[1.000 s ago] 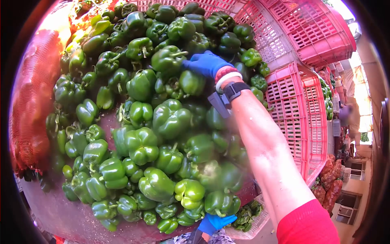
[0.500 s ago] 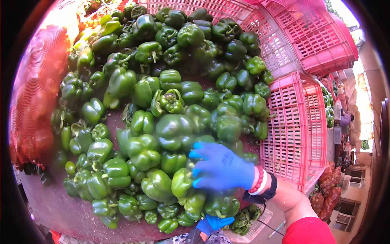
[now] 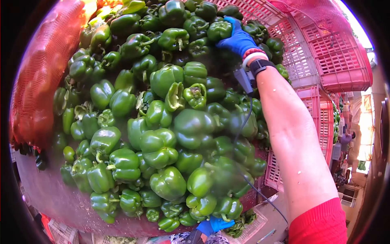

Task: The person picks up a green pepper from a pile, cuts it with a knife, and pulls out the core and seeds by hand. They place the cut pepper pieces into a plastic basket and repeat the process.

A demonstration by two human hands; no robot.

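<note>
My right hand (image 3: 239, 40), in a blue glove, reaches to the far side of the pile. Its thumb and fingers are closed around a green bell pepper (image 3: 219, 31). My left hand (image 3: 214, 225), gloved in blue too, is low at the near edge of the table, just below the closest peppers. Its visible fingers are stretched out to the right, with nothing seen in them. Between the hands spreads a heap of green bell peppers (image 3: 158, 146). One split pepper (image 3: 175, 96) in the middle shows its hollow inside.
Pink plastic crates (image 3: 339, 57) stand along the right and back. A red mesh sack (image 3: 42, 89) bulges at the left. The dusty table surface (image 3: 48, 195) shows at lower left. A crate of dark green produce (image 3: 243, 223) is below the near edge. A cable (image 3: 260, 191) hangs beside my right arm.
My right hand has moved from the near right part of the pile to its far side and closed on a bell pepper. My left hand stays near the table edge.
</note>
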